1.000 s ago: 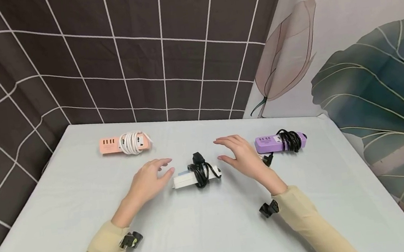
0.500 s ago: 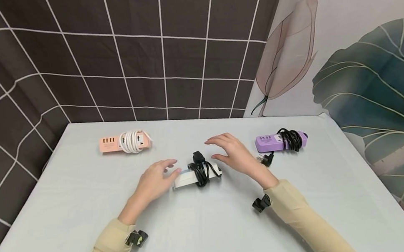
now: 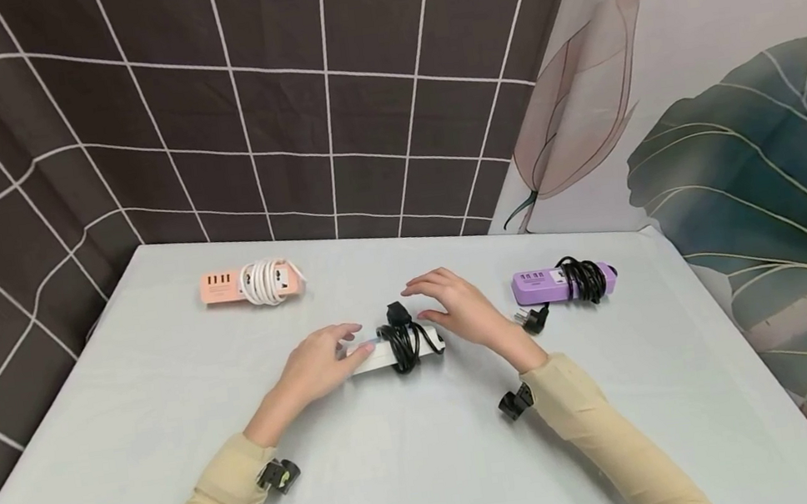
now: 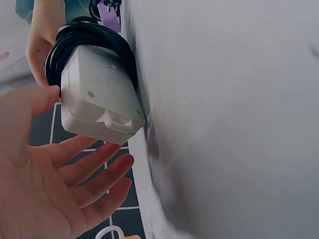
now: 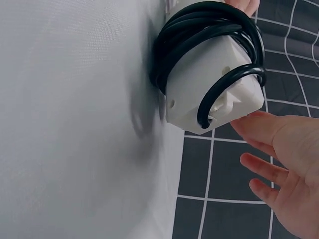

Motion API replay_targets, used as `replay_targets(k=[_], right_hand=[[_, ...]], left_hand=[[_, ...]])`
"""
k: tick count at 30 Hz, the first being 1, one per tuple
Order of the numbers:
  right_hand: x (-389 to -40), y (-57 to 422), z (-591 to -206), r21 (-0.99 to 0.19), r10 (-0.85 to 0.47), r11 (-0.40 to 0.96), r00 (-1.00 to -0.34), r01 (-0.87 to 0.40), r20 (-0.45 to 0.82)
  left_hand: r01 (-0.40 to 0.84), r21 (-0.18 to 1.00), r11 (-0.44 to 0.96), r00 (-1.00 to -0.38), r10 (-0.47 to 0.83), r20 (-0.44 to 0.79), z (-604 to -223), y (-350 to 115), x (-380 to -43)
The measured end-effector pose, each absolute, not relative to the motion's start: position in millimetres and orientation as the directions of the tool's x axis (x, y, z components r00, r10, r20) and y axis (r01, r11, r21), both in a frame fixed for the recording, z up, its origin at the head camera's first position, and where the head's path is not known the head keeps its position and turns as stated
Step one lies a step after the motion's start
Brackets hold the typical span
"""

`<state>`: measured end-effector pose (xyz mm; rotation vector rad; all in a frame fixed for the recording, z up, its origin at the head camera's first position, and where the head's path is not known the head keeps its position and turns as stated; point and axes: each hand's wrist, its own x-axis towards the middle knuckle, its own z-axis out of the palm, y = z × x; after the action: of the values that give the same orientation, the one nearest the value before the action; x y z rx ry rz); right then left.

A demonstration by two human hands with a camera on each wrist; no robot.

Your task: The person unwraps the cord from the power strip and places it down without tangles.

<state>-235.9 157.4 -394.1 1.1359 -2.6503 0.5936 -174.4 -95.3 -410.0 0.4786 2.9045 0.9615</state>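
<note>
In the head view a white power strip (image 3: 379, 360) lies mid-table, a black cord (image 3: 405, 350) wound round its right part and the black plug (image 3: 398, 314) on top. My left hand (image 3: 317, 365) is at its left end, thumb over the near side, other fingers loosely spread towards the far side. Whether the thumb touches cannot be told. My right hand (image 3: 459, 306) hovers by the right end, fingers relaxed and apart. The left wrist view shows the strip's end (image 4: 99, 94) between thumb and fingers without a grip; the right wrist view shows the corded end (image 5: 199, 94).
An orange power strip (image 3: 221, 288) with a white cord lies at the back left. At the back right is a purple power strip (image 3: 540, 290) with a black cord, its plug (image 3: 535, 319) close to my right wrist. Dark gridded cloth (image 3: 281, 116) hangs behind the table (image 3: 400, 471).
Both hands have moved inward towards the white power strip, the left one rightward over its left end, the right one leftward to its right end. The three strips stay where they were.
</note>
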Motion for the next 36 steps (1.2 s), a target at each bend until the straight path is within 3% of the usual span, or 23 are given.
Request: replay_targets(k=[26,36], right_hand=[[-240.4,148.3,-395.1,-0.236,-0.757,0.53,-0.58,-0.814,0.301],[-239.7,150.6,-400.2,-0.23,-0.756,0.519,-0.568,-0.823,0.325]], left_hand=[[0.249,0.594,0.765,-0.944,0.329,-0.028,-414.7,-91.1,-182.3],[0.259,0.614,0.746,-0.933,0.357,-0.04,-415.4,-88.1,-182.3]])
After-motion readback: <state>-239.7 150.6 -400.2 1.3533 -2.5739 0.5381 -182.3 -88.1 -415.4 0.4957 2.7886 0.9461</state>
